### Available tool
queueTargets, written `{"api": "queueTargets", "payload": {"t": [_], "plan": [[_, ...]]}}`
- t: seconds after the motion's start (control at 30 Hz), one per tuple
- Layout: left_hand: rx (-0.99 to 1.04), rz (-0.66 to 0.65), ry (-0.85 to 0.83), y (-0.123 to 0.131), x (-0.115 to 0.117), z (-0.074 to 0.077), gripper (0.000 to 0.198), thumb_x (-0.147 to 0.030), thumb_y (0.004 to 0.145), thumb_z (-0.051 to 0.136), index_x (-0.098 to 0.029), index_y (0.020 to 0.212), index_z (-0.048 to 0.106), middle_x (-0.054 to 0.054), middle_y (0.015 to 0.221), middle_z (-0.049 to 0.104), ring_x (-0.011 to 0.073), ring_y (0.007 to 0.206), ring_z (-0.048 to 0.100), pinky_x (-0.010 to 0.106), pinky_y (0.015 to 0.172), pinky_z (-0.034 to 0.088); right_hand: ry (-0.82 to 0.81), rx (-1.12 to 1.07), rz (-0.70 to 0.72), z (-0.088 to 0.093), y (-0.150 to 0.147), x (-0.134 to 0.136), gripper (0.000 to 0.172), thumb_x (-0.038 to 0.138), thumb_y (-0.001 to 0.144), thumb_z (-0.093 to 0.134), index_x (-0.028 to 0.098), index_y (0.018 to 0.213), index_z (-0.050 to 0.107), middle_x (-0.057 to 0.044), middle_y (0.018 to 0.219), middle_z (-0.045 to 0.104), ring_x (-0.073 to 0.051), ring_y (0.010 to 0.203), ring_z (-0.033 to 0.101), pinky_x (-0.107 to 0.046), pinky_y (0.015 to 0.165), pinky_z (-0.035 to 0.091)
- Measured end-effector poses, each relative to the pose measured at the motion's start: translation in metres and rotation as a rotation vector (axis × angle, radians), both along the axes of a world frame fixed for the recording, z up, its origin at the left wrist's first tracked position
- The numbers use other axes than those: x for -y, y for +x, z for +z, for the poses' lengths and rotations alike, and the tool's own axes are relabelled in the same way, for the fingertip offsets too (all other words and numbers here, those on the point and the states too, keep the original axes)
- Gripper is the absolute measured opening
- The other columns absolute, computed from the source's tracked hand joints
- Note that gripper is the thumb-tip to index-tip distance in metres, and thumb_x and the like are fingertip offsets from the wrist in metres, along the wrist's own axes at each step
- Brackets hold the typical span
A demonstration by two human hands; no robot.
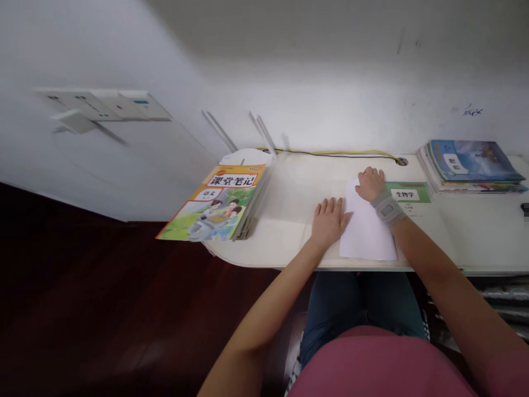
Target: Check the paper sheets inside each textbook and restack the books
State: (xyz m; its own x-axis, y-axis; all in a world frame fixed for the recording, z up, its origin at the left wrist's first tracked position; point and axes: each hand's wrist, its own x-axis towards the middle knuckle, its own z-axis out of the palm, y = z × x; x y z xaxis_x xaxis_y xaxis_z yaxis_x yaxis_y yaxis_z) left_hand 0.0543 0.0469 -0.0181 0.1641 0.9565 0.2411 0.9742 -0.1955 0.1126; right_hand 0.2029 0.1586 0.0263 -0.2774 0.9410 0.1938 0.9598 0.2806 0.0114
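A white sheet of paper (366, 234) lies on the white desk, its right part beside or over a book with a green and white cover (417, 207). My left hand (328, 221) rests flat on the desk, fingers apart, its thumb at the paper's left edge. At the paper's top edge is my right hand (371, 183), palm down with its fingers bent, next to the book's green band; whether it pinches anything is hidden. A grey band wraps my right wrist.
A stack of books with an orange cover (219, 204) overhangs the desk's (248, 256) left end, in front of a white router (247, 156). More books (475, 160) are piled at the right. Cables (330, 153) run along the wall to a hole.
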Motion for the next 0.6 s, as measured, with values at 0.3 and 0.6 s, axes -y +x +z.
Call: {"api": "queueTargets", "payload": {"t": [0.3,0.6], "plan": [[0.019,0.009,-0.051,0.0016,-0.0001,0.0033,0.062,-0.05,0.094,0.024,-0.011,0.141,0.035,0.018,0.142,0.041,0.0328,0.132,0.036,0.047,0.106,0.028,-0.017,0.025,0.018,0.0007,-0.0014,0.0009,0.031,0.023,0.08,0.045,0.011,0.103,0.064,-0.018,0.114,0.056,-0.029,0.106,0.047,-0.05,0.098,0.024],[0.006,-0.065,-0.064,-0.0011,0.0036,0.0049,0.055,-0.05,0.09,0.037,-0.022,0.137,0.042,0.014,0.144,0.039,0.0364,0.132,0.034,0.052,0.106,0.026,-0.104,-0.011,0.227,-0.0089,0.0078,0.0004,0.031,0.028,0.083,0.051,0.021,0.109,0.065,-0.014,0.134,0.046,-0.032,0.128,0.033,-0.06,0.103,0.017]]}}
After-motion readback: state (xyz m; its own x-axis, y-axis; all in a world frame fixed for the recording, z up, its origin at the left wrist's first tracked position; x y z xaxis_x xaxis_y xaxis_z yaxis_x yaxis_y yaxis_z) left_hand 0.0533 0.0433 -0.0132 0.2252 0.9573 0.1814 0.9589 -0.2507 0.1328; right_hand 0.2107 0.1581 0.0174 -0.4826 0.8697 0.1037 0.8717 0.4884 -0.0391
